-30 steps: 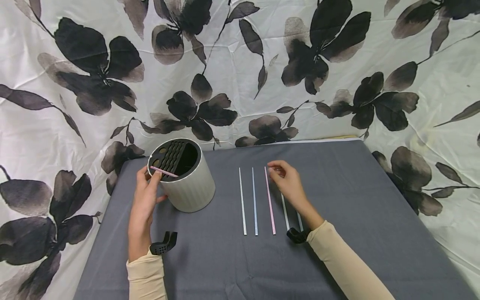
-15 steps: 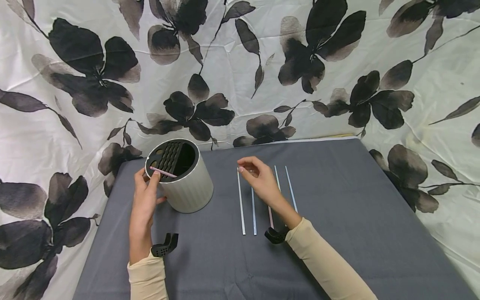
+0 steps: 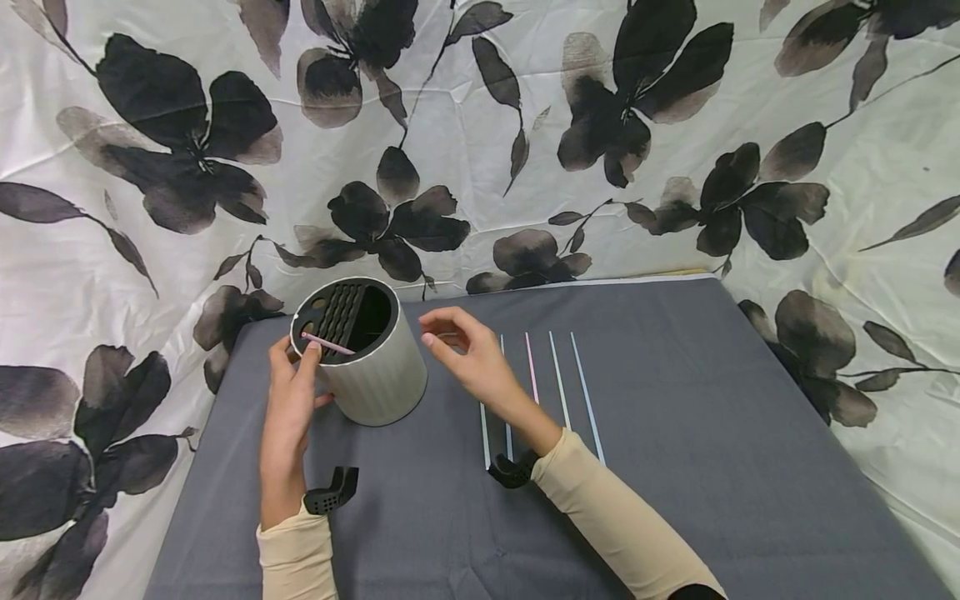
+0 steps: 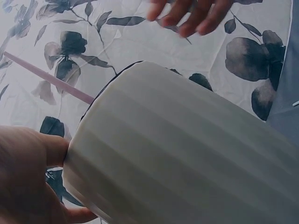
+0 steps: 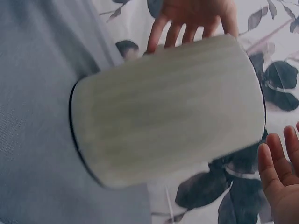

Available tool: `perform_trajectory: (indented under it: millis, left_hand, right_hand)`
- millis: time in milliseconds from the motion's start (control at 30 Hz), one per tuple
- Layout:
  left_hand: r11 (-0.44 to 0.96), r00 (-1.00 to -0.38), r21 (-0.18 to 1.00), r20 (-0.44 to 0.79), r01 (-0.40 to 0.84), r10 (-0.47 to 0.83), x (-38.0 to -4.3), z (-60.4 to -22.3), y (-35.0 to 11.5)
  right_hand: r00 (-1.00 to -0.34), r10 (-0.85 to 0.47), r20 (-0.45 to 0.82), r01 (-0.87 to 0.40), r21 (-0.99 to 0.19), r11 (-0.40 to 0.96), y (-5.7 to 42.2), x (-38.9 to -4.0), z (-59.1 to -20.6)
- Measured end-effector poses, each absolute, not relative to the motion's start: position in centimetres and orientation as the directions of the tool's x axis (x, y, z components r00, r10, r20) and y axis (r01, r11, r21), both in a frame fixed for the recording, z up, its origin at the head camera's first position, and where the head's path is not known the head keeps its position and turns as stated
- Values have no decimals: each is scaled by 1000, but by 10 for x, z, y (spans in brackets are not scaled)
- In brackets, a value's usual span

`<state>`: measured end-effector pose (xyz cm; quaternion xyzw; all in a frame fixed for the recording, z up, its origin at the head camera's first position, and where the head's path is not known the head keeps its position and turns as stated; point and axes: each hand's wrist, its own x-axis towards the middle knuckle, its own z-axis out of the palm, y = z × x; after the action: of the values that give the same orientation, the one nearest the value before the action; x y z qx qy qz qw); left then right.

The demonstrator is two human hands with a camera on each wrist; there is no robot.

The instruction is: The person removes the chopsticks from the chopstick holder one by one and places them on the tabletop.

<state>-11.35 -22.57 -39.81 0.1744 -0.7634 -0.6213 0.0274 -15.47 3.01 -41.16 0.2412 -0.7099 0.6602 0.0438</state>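
Observation:
A white ribbed utensil holder [image 3: 382, 383] stands upright, its black insert [image 3: 341, 304] showing wavy slots, round holes and a larger opening. My left hand [image 3: 288, 400] grips its left side, thumb at the rim and fingers against the wall. A thin pink straw [image 4: 51, 79] sticks out slanted from the top, by the left thumb. To the right of the holder, my right hand [image 3: 476, 358] hovers with fingers loosely bent and nothing between them. Under and beside the right forearm, several straws lie in a row: one white [image 3: 485, 437], a pink one [image 3: 532, 367], and blue ones [image 3: 587, 400] among them.
A grey cloth [image 3: 712, 467] covers the table. Behind and around it hangs a white sheet [image 3: 510, 150] with black flowers. Each wrist wears a black camera mount [image 3: 330, 492].
My right hand has moved left from over the row of straws to beside the holder, uncovering the pink and right-hand straws. My left hand stays on the holder.

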Motion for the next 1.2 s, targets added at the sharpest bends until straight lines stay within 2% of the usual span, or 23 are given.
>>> perform_trajectory:
  millis: [267, 600, 800, 1200]
  left_hand:
    - [169, -939, 959, -172, -229, -298, -115, -398, -226]
    - [164, -945, 965, -148, -202, -292, -115, -398, -225]
    - [157, -948, 968, -145, -195, -283, -114, -399, -226]
    - [162, -949, 966, -153, -203, -276, -115, -399, -229]
  right_hand:
    - [-831, -349, 432, -440, -896, -63, -1, -154, -392]
    - [-758, -428, 491, -518, -853, -62, -28, -154, -382]
    - [-739, -471, 481, -543, -839, -4, -38, -156, -379]
    - [-652, -584, 484, -666, -733, 135, -50, -164, -374]
